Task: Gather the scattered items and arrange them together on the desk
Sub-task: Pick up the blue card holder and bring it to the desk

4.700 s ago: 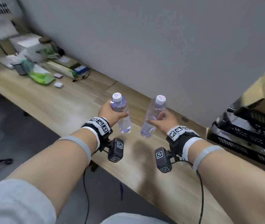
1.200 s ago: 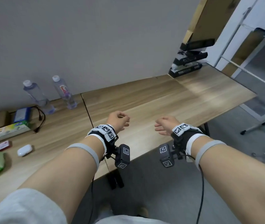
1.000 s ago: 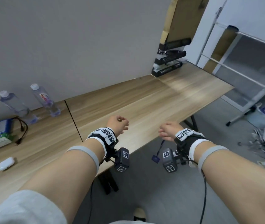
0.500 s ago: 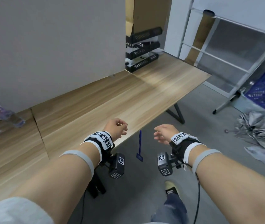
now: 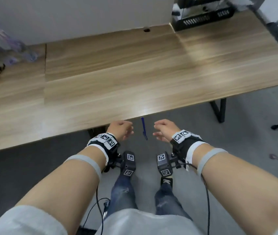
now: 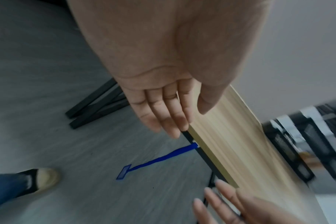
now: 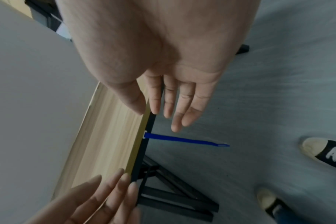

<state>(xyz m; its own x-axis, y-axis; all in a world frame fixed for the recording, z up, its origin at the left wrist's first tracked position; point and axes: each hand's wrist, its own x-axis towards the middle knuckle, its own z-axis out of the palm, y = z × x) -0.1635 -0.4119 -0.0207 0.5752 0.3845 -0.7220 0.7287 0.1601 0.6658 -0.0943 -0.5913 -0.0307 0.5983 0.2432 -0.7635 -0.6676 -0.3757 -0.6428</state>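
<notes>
A blue strap point(image 5: 144, 128) hangs from the near edge of the desk point(image 5: 135, 68), dangling between the left hand point(image 5: 120, 129) and right hand point(image 5: 165, 130), with black desk legs point(image 6: 98, 103) and grey floor point(image 5: 24, 167) beneath. Blurred clear water bottles point(image 5: 2, 41) stand far off at ten o'clock by the wall, black trays point(image 5: 202, 17) at one o'clock; each grip is released, fingers loose and holding nothing

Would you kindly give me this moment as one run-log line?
left hand: open, empty | right hand: open, empty | both by desk front edge | blue strap hangs between them
</notes>
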